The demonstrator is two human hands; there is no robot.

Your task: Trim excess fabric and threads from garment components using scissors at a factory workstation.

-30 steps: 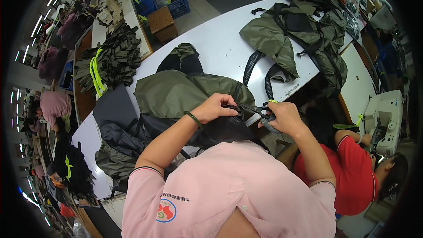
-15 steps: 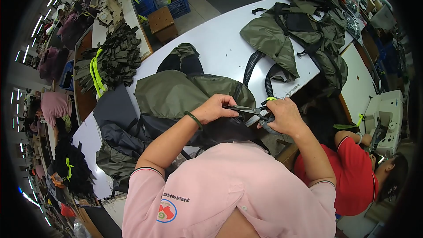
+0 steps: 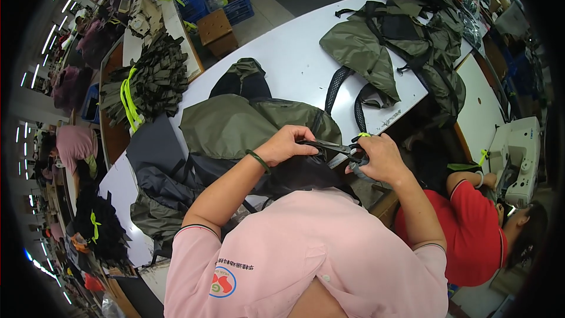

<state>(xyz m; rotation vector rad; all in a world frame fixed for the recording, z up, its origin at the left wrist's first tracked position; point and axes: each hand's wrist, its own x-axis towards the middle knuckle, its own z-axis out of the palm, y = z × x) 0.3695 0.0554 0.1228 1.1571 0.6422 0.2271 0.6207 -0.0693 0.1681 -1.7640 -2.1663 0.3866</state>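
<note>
An olive-green and black bag [image 3: 226,123] lies on the white table in front of me. My left hand [image 3: 288,146] is closed in a pinch on a dark piece of it, perhaps a strap or edge; the fingers cover most of that piece. Scissors [image 3: 334,146] are in my right hand [image 3: 379,158], whose fingers are wrapped round the black handles. The blades point left, their tips right beside my left fingertips. A bright yellow-green strip [image 3: 364,135] shows at the scissors' handle. Small black bits by the blade tips are too fine to make out.
More olive bags with black mesh straps [image 3: 365,53] are heaped at the table's [image 3: 288,53] far right. Dark folded fabric [image 3: 156,153] lies at its left. Beyond stands a bundle of olive strips [image 3: 156,73]. A co-worker in red [image 3: 477,229] sits close on the right by a sewing machine [image 3: 524,159].
The scissor blades have turned slightly and their tips sit a little closer to my left fingers. Both hands stay almost in place.
</note>
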